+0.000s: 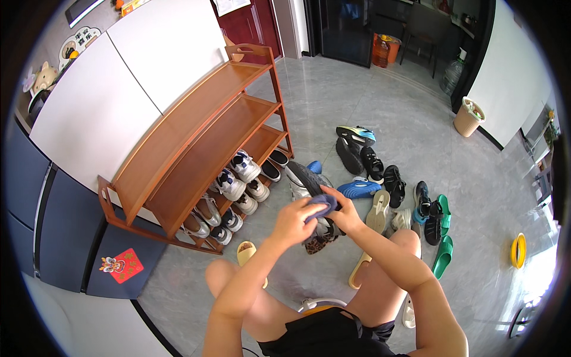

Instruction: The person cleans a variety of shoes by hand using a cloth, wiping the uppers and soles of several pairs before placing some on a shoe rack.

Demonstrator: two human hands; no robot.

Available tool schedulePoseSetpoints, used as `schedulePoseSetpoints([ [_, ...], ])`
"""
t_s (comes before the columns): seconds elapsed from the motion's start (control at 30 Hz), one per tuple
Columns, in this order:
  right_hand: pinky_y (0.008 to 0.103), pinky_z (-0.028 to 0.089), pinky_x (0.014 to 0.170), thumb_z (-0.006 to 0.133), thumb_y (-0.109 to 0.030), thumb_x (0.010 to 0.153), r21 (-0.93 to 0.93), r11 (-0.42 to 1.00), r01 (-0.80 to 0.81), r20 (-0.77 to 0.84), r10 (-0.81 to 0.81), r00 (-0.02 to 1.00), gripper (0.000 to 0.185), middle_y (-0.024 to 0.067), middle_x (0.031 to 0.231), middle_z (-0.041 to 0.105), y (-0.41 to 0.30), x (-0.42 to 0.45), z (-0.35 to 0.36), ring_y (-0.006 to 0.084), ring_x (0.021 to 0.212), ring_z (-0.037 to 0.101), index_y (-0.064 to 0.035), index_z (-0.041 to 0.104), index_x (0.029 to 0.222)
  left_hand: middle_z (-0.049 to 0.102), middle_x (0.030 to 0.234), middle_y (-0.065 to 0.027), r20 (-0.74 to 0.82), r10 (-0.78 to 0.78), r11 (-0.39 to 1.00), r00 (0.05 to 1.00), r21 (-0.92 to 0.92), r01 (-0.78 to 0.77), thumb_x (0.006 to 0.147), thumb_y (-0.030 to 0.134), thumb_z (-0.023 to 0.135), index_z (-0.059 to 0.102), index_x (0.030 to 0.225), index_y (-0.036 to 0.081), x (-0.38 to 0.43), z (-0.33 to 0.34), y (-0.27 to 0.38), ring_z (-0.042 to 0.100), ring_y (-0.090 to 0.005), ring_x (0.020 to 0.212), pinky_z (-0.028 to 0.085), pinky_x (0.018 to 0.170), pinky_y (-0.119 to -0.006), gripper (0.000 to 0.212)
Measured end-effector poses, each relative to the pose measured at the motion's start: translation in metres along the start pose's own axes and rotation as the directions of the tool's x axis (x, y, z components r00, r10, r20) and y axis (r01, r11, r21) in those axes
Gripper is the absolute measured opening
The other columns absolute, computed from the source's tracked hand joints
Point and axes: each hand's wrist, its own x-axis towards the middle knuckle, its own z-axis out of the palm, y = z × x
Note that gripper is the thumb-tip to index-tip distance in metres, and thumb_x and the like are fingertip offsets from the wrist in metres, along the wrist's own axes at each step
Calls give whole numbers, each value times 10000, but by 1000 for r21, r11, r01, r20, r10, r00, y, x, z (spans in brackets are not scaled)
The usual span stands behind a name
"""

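Note:
In my left hand point(292, 223) is a bunched dark blue cloth point(322, 206), pressed near the heel end of a dark-soled shoe point(305, 176). My right hand point(345, 214) grips that shoe by its near end, its black sole turned up and the toe pointing away from me. Beneath and beside it on the floor lie silver-grey shoes point(299, 191), partly hidden by my hands. A leopard-print item point(317, 244) shows just below them. Blue slip-on shoes point(359, 188) lie to the right of the held shoe.
At left stands a wooden shoe rack point(209, 129) with several pairs on its lower shelves. Black shoes point(349, 155), a pale-soled shoe point(378, 210) and green slippers point(442, 258) are scattered on the right. A beige waste bin point(468, 117) stands by the wall; a yellow ring-shaped object point(518, 251) is far right.

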Motion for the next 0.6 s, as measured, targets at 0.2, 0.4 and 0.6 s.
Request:
schedulePoseSetpoints([
  [0.2,300,346,1028,737,-54,703,201,966,-164,92,148,985,656,136,1355,477,-11,-5,4,215,1228,453,-90,516,1321,640,920,-148,-547,-119,985,829,37,166,718,-7,571,654,1053,62,17,-34,-36,632,-306,857,503,755,-357,352],
  [0.4,276,376,992,706,-11,740,216,950,-227,120,205,971,641,102,1315,512,-30,-12,11,177,1193,480,-79,497,1341,624,993,-147,-494,-210,947,844,111,301,702,27,590,666,1063,128,10,-30,-53,614,-343,863,506,740,-397,383],
  [0.6,262,430,925,664,41,735,207,950,-236,65,227,972,647,65,1156,610,-21,-4,-1,131,1037,565,-34,470,1348,633,955,-93,-35,63,994,997,97,-60,675,51,626,700,974,176,-3,0,-4,619,-296,800,514,687,-378,332],
])
